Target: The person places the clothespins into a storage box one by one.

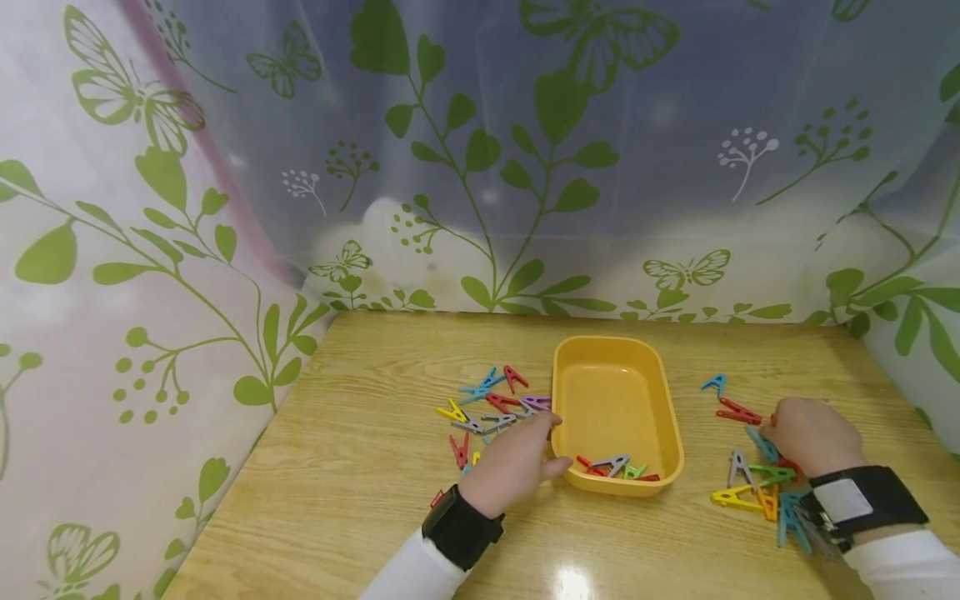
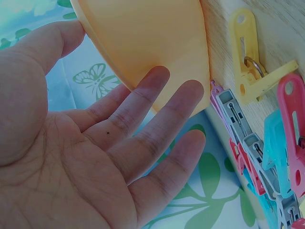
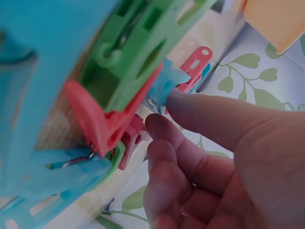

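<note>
In the head view, my left hand is at the near left side of a yellow plastic tray, its fingers loosely extended. The left wrist view shows its fingertips against the tray wall and a bare palm. My right hand is over the clothespins at the right, fingers bent. In the right wrist view, its thumb and forefinger pinch the end of a blue clothespin. A green clothespin and a red clothespin are close by. Inside the tray's near end lie several clothespins, one of them grey.
Left of the tray, mixed clothespins lie scattered, including a yellow one and a red one. On the right are another yellow one and a blue one. A patterned curtain borders the wooden table.
</note>
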Demonstrator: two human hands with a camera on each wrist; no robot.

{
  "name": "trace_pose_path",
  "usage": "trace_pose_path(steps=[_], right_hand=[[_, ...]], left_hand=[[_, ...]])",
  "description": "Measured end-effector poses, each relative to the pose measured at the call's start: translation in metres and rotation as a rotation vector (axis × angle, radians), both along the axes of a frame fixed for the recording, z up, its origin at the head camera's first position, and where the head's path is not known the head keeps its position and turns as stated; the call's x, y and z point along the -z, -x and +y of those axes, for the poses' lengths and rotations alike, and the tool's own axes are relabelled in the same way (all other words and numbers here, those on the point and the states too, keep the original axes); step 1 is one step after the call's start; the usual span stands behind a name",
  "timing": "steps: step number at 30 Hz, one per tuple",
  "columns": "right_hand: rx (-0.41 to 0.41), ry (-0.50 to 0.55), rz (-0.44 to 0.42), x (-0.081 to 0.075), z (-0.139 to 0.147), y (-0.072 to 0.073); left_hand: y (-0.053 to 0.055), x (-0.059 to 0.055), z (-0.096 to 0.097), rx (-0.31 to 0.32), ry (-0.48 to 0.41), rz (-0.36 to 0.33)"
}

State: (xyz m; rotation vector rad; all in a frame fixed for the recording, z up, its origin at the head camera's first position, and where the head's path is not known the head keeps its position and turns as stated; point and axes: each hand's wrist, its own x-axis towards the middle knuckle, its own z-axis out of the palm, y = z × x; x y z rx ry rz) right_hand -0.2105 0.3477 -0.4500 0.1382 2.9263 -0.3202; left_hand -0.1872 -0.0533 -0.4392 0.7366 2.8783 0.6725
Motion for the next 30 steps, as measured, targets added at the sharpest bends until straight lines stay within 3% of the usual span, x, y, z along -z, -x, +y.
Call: trace_pose_path(steps=[8, 12, 18, 25, 30], right_hand=[[0.017, -0.007, -0.04, -0.003, -0.001, 0.002], [-0.004, 0.007, 0.002, -0.011, -0.005, 0.002], [-0.082, 0.02, 0.222, -0.029, -0.035, -0.006], [-0.248, 0.032, 0.52, -0.046, -0.088, -0.02], [-0.324, 0.044, 0.577, -0.044, -0.118, -0.03]], left_hand=[[0.0, -0.001, 0.0, 0.0, 0.007, -0.009], [0.0, -0.001, 0.0, 0.002, 0.003, -0.01], [0.0, 0.0, -0.001, 0.006, 0.002, 0.0], [0.001, 0.001, -0.001, 0.01, -0.002, 0.0], [0.001, 0.001, -0.001, 0.013, -0.001, 0.008]])
